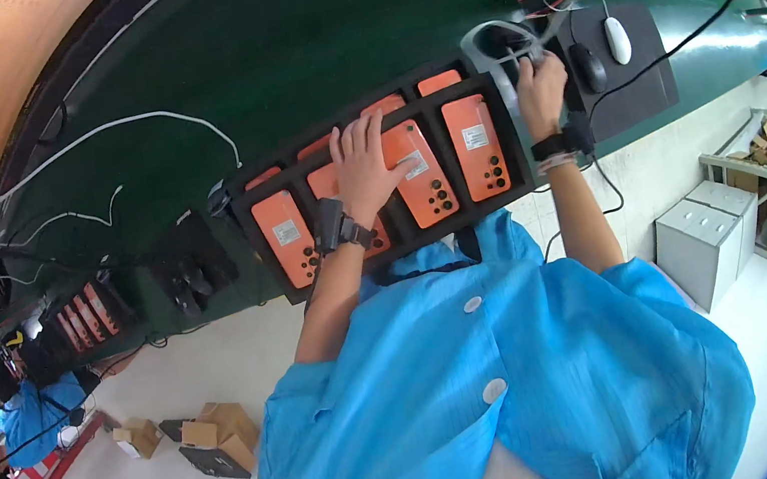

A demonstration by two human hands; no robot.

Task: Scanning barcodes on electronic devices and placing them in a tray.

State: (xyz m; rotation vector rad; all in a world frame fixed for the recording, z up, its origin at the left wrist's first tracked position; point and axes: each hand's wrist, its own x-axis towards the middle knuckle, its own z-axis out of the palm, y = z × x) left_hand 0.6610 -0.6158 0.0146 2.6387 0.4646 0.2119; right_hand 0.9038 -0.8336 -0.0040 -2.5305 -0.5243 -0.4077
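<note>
A black foam tray (432, 135) at the bench's near edge holds several orange phones, back side up, with white labels and dark round camera lenses. A second black tray with orange phones shows partly behind it. My left hand (362, 170) lies spread over the tray's middle, its fingers across one orange phone (324, 182) and its thumb touching the label of the phone (418, 173) to its right. Right of the trays, my right hand (543, 96) has its fingers curled at a small dark object beside a pale grey loop-shaped stand (485, 45); what it grips is mostly hidden.
A black mouse (588, 68) and a white mouse (617, 41) rest on a dark mat to the right. White cables (130, 120) cross the green bench. More orange phones (87, 317) stand at the far left, near another person in blue (39, 424). Cardboard boxes (219, 439) lie on the floor.
</note>
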